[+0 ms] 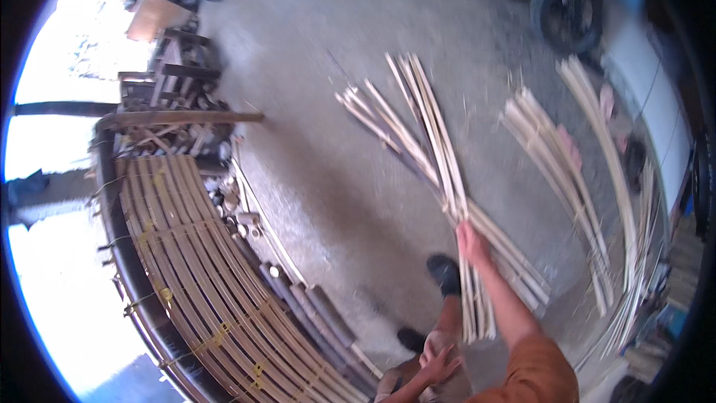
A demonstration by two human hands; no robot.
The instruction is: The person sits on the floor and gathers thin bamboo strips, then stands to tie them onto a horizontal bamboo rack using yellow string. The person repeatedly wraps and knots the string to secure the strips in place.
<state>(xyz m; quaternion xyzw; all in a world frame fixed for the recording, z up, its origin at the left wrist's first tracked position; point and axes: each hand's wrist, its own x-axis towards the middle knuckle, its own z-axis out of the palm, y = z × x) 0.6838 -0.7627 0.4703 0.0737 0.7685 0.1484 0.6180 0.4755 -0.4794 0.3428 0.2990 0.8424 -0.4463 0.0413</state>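
My right hand (471, 245) is closed around a bundle of pale bamboo strips (440, 134) that reaches out over the concrete floor. Crossing under this bundle is a second, darker-edged bundle of strips (409, 148), lying at a slant. My left hand (440, 364) rests by my bent leg with its fingers apart and nothing visible in it. Farther right on the floor lies another bundle of bamboo strips (556, 157), and beyond it a longer, curved bundle (608, 142).
A slatted bamboo bench (201, 254), tied with yellow cord, runs along my left side. Bamboo tubes (298, 306) lie beside it. Dark wooden pieces (171, 67) are piled at the far left. A vehicle wheel (567, 11) stands at the far right.
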